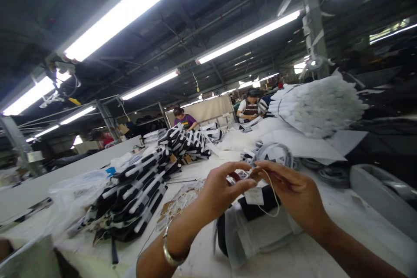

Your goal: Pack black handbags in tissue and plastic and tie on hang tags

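My left hand (224,189) and my right hand (295,189) meet at the fingertips, both closed on a thin cream string (276,195) that loops down between them. A white paper tag (253,196) hangs just below my left fingers. Beneath both hands lies a black garment (257,206) partly wrapped in translucent white material (263,234). Left of my left wrist is a tangled heap of strings and tags (185,197) on the white table (192,260).
Stacks of black garments with white strips (137,191) stand at the left, beside clear plastic (74,191). A white rolled bundle (319,104) and a grey tape dispenser (384,195) are at the right. Two people (184,119) (252,108) work across the table.
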`<state>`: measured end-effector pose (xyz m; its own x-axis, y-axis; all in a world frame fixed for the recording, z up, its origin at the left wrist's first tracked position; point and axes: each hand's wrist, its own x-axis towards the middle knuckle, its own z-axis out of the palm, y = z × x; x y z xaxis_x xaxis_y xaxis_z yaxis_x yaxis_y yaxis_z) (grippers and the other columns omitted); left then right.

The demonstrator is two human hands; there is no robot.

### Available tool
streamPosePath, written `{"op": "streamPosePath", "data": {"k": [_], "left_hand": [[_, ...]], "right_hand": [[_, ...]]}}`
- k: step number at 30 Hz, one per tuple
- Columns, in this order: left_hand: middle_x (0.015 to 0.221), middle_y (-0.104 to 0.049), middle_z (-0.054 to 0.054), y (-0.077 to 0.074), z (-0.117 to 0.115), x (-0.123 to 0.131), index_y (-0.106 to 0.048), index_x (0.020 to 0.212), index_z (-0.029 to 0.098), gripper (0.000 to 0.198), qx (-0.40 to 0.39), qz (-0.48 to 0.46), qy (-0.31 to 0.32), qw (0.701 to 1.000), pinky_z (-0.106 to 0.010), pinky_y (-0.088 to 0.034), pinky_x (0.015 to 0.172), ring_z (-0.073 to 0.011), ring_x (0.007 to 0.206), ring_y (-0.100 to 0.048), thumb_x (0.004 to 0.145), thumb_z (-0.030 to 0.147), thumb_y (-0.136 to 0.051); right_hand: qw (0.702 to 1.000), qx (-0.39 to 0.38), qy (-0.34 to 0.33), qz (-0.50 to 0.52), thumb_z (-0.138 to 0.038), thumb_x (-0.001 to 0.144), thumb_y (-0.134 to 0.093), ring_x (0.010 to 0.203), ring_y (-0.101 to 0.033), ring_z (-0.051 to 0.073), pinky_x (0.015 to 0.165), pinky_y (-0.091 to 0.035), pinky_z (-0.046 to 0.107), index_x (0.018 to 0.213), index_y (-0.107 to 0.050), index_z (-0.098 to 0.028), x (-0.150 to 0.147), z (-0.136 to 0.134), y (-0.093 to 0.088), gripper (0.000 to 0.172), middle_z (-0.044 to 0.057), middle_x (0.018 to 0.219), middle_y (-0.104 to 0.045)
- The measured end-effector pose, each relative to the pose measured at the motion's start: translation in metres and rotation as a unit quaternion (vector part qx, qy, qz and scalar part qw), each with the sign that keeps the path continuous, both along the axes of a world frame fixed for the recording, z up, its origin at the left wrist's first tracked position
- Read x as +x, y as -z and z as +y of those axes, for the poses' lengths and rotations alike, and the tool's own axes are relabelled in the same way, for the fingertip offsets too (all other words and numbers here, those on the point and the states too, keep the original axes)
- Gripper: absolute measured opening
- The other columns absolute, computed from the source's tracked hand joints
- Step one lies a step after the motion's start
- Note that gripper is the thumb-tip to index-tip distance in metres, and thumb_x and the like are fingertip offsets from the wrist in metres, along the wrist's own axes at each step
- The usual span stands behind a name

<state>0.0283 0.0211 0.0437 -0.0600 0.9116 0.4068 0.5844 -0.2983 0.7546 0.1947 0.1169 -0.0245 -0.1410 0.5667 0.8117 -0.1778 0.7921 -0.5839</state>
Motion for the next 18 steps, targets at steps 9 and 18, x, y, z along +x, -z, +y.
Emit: {"op": "streamPosePath", "data": {"k": [9,18], "left_hand": [[0.077,-0.07,-0.004,0.012,0.01,0.005,-0.077,0.088,0.016,0.026,-0.049,-0.115,0.066,0.99,-0.024,-0.043,0.064,-0.0104,0.066,-0.056,0.073,0.036,-0.084],[0.081,-0.068,-0.002,-0.005,0.0,0.008,-0.07,0.085,0.015,0.031,-0.051,-0.173,0.085,0.98,-0.022,-0.044,0.071,-0.0101,0.075,-0.057,0.083,0.045,-0.078]], "right_hand": [[0.971,0.213,0.081,-0.068,-0.012,0.094,-0.065,0.082,-0.076,0.011,0.086,-0.058,0.016,0.145,-0.05,-0.038,0.023,-0.001,-0.007,0.059,-0.008,0.099,-0.079],[0.957,0.246,0.13,-0.078,-0.015,0.095,-0.065,0.089,-0.076,0.013,0.088,-0.059,0.019,0.137,-0.06,-0.03,0.023,0.006,0.012,0.046,-0.001,0.113,-0.077]]}}
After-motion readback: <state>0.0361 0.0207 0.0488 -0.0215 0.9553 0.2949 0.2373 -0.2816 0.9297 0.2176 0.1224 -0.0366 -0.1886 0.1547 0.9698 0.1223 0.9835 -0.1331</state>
